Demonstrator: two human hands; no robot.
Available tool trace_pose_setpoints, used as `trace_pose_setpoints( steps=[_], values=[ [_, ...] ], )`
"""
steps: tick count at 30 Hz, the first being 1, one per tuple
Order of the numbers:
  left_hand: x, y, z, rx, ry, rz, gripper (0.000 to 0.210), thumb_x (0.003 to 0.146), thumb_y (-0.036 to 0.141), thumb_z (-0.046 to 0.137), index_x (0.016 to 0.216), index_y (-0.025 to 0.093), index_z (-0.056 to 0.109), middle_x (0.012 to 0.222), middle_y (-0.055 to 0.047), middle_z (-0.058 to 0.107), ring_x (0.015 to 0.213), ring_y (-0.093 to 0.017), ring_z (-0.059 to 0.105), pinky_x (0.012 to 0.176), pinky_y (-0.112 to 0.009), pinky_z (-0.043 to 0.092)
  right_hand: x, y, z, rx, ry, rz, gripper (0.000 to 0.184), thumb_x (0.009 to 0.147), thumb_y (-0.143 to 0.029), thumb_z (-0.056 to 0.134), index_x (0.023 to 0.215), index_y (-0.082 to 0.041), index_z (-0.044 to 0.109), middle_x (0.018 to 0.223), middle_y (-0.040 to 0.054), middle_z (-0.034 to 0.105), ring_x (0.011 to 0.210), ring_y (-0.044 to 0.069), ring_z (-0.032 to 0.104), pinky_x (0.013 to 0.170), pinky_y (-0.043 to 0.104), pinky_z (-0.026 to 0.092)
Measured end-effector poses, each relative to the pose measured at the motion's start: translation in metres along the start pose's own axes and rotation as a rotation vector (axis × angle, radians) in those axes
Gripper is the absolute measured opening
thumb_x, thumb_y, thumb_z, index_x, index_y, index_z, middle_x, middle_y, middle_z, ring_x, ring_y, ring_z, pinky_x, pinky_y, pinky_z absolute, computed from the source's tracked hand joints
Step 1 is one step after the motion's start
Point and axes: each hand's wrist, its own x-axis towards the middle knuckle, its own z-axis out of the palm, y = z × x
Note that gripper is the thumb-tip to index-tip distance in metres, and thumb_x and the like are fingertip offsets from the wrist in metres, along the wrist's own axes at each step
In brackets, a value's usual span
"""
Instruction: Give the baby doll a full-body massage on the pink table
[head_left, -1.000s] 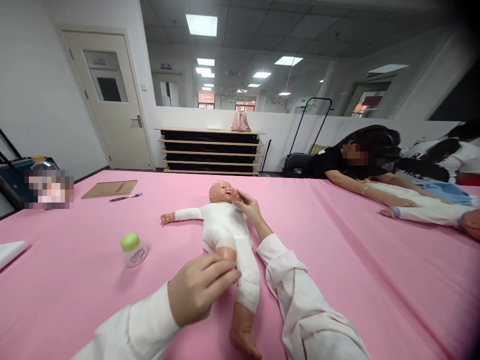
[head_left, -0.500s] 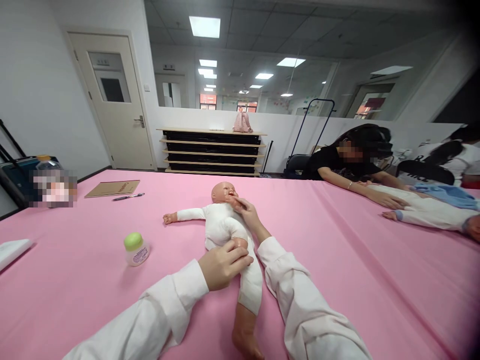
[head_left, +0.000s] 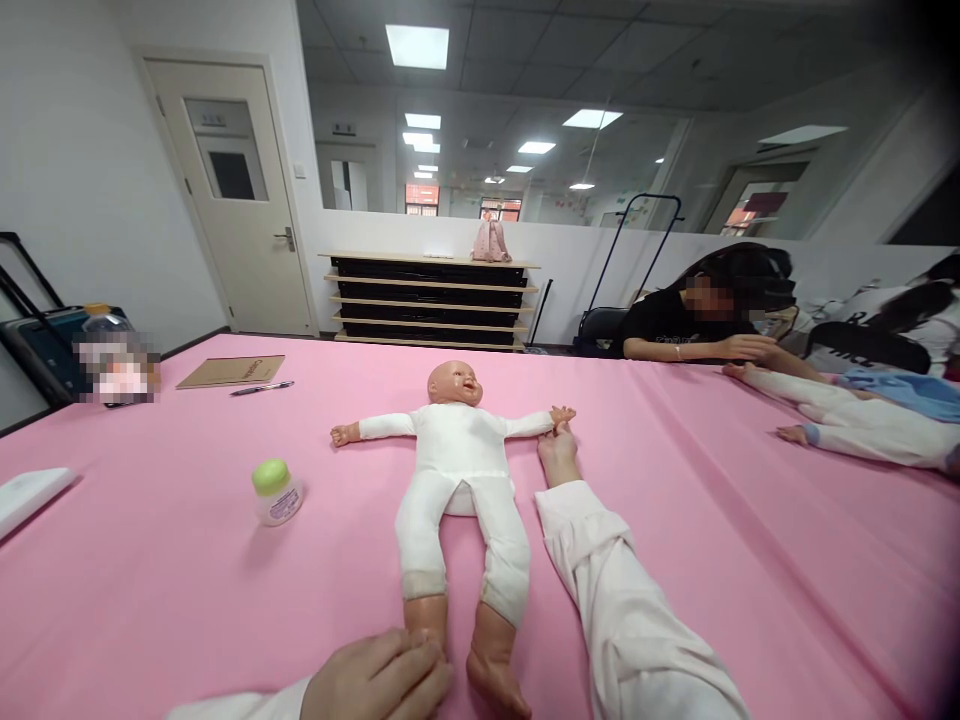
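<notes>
A baby doll [head_left: 461,445] with a white cloth body lies on its back on the pink-covered table [head_left: 660,560], head away from me. Its arms are spread and both legs point towards me. At the bottom of the view, my left hand [head_left: 379,678] is closed around the doll's foot on the left, which it mostly hides. My right hand [head_left: 559,455] holds the doll's hand on the right by the fingers, with that arm stretched out sideways.
To the left stands a jar with a green lid [head_left: 276,492]. Beyond it lie a brown notebook [head_left: 231,371] and a pen [head_left: 262,388]. A white object [head_left: 31,498] sits at the left edge. At right, another person [head_left: 697,325] leans by a second doll [head_left: 862,420].
The doll's bent leg has been straightened down towards me with my left hand. Its right-side arm has swung from the chest out to the side with my right hand.
</notes>
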Motion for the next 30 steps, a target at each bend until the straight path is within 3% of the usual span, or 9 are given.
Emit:
trace_pose_setpoints(
  steps=[3, 7, 12, 15, 18, 21, 23, 25, 30],
  values=[
    [0.009, -0.005, -0.004, -0.051, 0.032, -0.062, 0.026, 0.091, 0.021, 0.038, 0.097, 0.010, 0.061, 0.085, -0.008, 0.066, 0.086, -0.017, 0.061, 0.072, -0.027, 0.052, -0.011, 0.000, 0.009, -0.005, -0.025, -0.065, 0.028, 0.083, -0.023, 0.040, 0.107, -0.025, 0.054, 0.116, -0.0008, 0.058, 0.095, 0.006, 0.059, 0.090, 0.027, 0.045],
    [0.041, -0.024, 0.001, -0.140, 0.049, -0.042, 0.026, 0.087, 0.008, 0.040, 0.106, 0.010, 0.057, 0.097, -0.009, 0.063, 0.093, -0.017, 0.056, 0.078, -0.030, 0.051, -0.044, -0.003, 0.031, -0.137, -0.222, -0.376, 0.032, 0.077, -0.026, 0.053, 0.108, -0.019, 0.057, 0.118, 0.0040, 0.057, 0.105, 0.011, 0.054, 0.098, 0.028, 0.037],
    [0.073, -0.046, 0.040, -0.171, 0.105, -0.019, 0.026, 0.082, 0.002, 0.041, 0.101, 0.011, 0.057, 0.098, -0.007, 0.062, 0.090, -0.017, 0.053, 0.072, -0.029, 0.051, -0.095, -0.002, 0.049, -0.529, -0.686, -0.533, 0.030, 0.078, -0.032, 0.056, 0.104, -0.018, 0.063, 0.111, 0.0070, 0.062, 0.103, 0.019, 0.056, 0.094, 0.035, 0.040],
    [0.079, -0.053, 0.069, -0.127, 0.096, 0.015, 0.024, 0.083, 0.003, 0.040, 0.099, 0.011, 0.056, 0.094, -0.006, 0.061, 0.087, -0.017, 0.052, 0.067, -0.027, 0.051, -0.104, 0.002, 0.049, -0.837, -0.951, -0.702, 0.023, 0.080, -0.034, 0.055, 0.098, -0.024, 0.066, 0.102, 0.0043, 0.066, 0.095, 0.020, 0.058, 0.090, 0.037, 0.041],
    [0.078, -0.056, 0.092, -0.094, 0.024, 0.053, 0.022, 0.085, 0.006, 0.037, 0.096, 0.012, 0.055, 0.089, -0.006, 0.061, 0.083, -0.017, 0.052, 0.057, -0.024, 0.050, -0.100, 0.005, 0.046, -0.955, -1.026, -0.813, 0.023, 0.085, -0.033, 0.049, 0.100, -0.026, 0.065, 0.101, 0.0027, 0.065, 0.094, 0.019, 0.057, 0.089, 0.037, 0.040],
    [0.075, -0.056, 0.099, -0.084, -0.021, 0.045, 0.022, 0.086, 0.007, 0.036, 0.098, 0.012, 0.054, 0.089, -0.006, 0.060, 0.083, -0.017, 0.052, 0.054, -0.024, 0.049, -0.097, 0.008, 0.043, -0.947, -0.997, -0.812, 0.025, 0.086, -0.034, 0.047, 0.102, -0.025, 0.063, 0.103, 0.0031, 0.065, 0.095, 0.018, 0.057, 0.089, 0.036, 0.040],
    [0.074, -0.054, 0.092, -0.098, -0.041, 0.025, 0.023, 0.085, 0.006, 0.036, 0.099, 0.012, 0.054, 0.091, -0.006, 0.060, 0.084, -0.017, 0.051, 0.057, -0.024, 0.049, -0.096, 0.009, 0.041, -0.894, -0.901, -0.776, 0.028, 0.085, -0.036, 0.047, 0.105, -0.023, 0.062, 0.106, 0.0046, 0.063, 0.099, 0.019, 0.055, 0.091, 0.037, 0.039],
    [0.072, -0.049, 0.078, -0.122, -0.049, 0.016, 0.024, 0.085, 0.006, 0.037, 0.100, 0.012, 0.054, 0.092, -0.006, 0.060, 0.082, -0.017, 0.051, 0.060, -0.026, 0.049, -0.092, 0.010, 0.037, -0.801, -0.708, -0.718, 0.035, 0.084, -0.039, 0.045, 0.109, -0.019, 0.059, 0.112, 0.0076, 0.060, 0.104, 0.020, 0.053, 0.093, 0.037, 0.038],
    [0.054, -0.027, 0.030, -0.156, -0.069, 0.027, 0.021, 0.086, 0.011, 0.041, 0.102, 0.013, 0.055, 0.089, -0.006, 0.061, 0.073, -0.015, 0.052, 0.058, -0.027, 0.046, -0.053, 0.009, 0.021, -0.546, -0.063, -0.566, 0.045, 0.086, -0.041, 0.032, 0.112, -0.010, 0.052, 0.118, 0.0132, 0.055, 0.111, 0.018, 0.051, 0.097, 0.036, 0.037]
  ],
)
